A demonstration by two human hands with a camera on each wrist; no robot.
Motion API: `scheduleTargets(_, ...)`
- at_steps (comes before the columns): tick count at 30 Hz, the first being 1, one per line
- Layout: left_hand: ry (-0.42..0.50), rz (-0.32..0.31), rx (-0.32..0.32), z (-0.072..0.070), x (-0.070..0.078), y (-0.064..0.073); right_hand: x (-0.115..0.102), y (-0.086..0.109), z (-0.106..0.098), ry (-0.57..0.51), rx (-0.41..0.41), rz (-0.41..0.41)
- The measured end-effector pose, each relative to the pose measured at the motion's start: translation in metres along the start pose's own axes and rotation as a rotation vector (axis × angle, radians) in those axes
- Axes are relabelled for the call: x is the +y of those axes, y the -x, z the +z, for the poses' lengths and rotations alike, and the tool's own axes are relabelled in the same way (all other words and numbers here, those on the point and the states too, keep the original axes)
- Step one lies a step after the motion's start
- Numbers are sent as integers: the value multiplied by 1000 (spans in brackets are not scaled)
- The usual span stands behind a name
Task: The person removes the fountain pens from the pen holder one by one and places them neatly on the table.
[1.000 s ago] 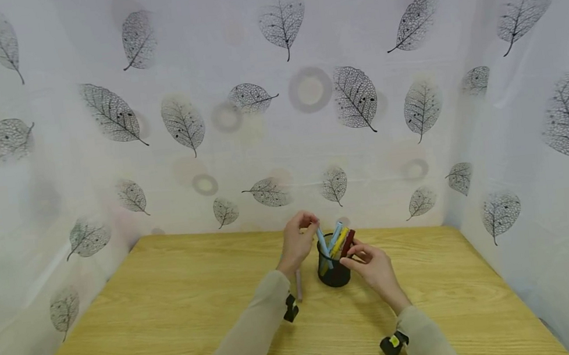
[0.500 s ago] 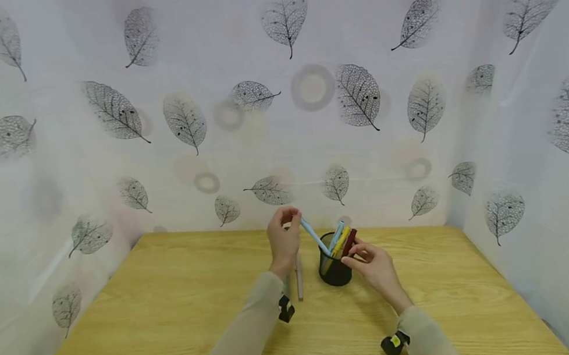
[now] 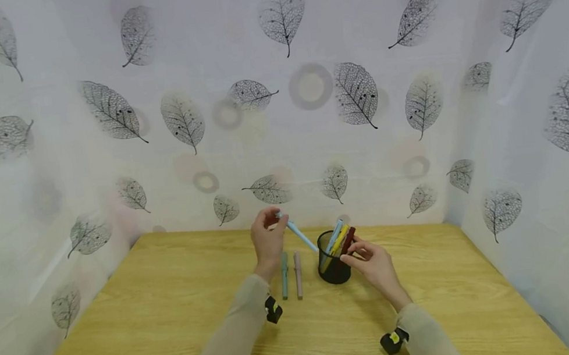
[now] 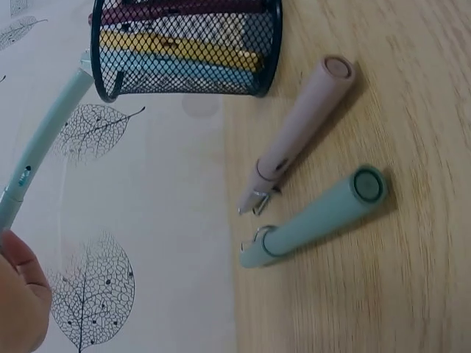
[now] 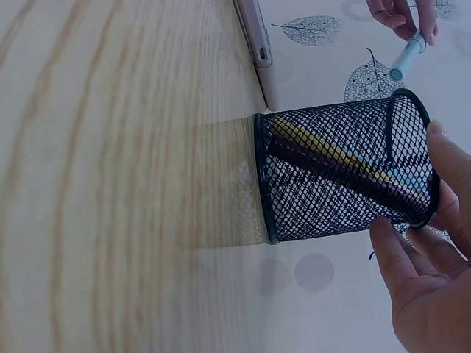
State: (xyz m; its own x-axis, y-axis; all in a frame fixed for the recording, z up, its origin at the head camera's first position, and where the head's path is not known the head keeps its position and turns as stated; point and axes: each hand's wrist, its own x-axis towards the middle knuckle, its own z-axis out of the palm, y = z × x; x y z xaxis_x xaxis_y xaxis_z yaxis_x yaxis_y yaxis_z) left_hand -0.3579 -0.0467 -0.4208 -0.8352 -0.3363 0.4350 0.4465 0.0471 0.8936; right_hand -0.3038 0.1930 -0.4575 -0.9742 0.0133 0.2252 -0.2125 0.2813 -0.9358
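Observation:
My left hand (image 3: 268, 244) pinches a light blue pen (image 3: 302, 237) by one end, at the left of a black mesh pen holder (image 3: 334, 272). The free end slants down toward the holder's rim, and in the right wrist view this pen (image 5: 406, 59) is outside the mesh. With thumb and fingers at the rim, my right hand (image 3: 376, 269) holds the pen holder (image 5: 331, 169) from the right. Inside lean another light blue pen (image 3: 334, 236), a yellow pen (image 3: 341, 238) and a dark red pen (image 3: 349, 239).
Left of the holder, a green pen (image 3: 285, 277) and a pinkish-grey pen (image 3: 298, 275) lie side by side on the wooden table (image 3: 183, 306). Behind the table's back edge hangs a white curtain (image 3: 230, 166) printed with leaves.
My left hand has moved left, drawing the light blue pen out of the holder. The green pen has come into fuller view. My right hand has stayed at the rim.

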Motion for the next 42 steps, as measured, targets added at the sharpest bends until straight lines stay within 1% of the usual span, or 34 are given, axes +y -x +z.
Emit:
scheduleTargets(5,13,-30,-40,-11,-4,-1,2,-2,0,5,3,-4)
scheduleTargets(8,48,-77,-60,-17,-6,-2,2,-2,0,23,4,-8)
scheduleTargets(13,132,-166,-88,-24,-8,-2,0,-2,1,21,15,-15)
scheduleTargets(19,165,-239,-122,-31,-12,-3,2,-2,1,14,0,4)
scheduleTargets(23,145,-280,-150,-38,-14,-6,-16,5,-1,5,-24,29)
scheduleTargets(25,129,-291,-165,-40,-15,-7,-17,5,-2,3,-28,34)
scheduleTargets(27,101,-296,-182,-41,-16,-8,-13,4,-2,4,-25,28)
scheduleTargets(30,62,-301,-217,-43,-17,-8,2,-2,-1,-3,-16,16)
scheduleTargets(33,13,-321,-261,-46,-19,-8,3,-2,0,-6,-8,8)
scheduleTargets(38,-77,-373,-350,-50,-23,-10,2,-2,0,-6,0,0)
scheduleTargets(42,-122,-412,-412,-54,-26,-10,3,-3,-1,1,0,6)
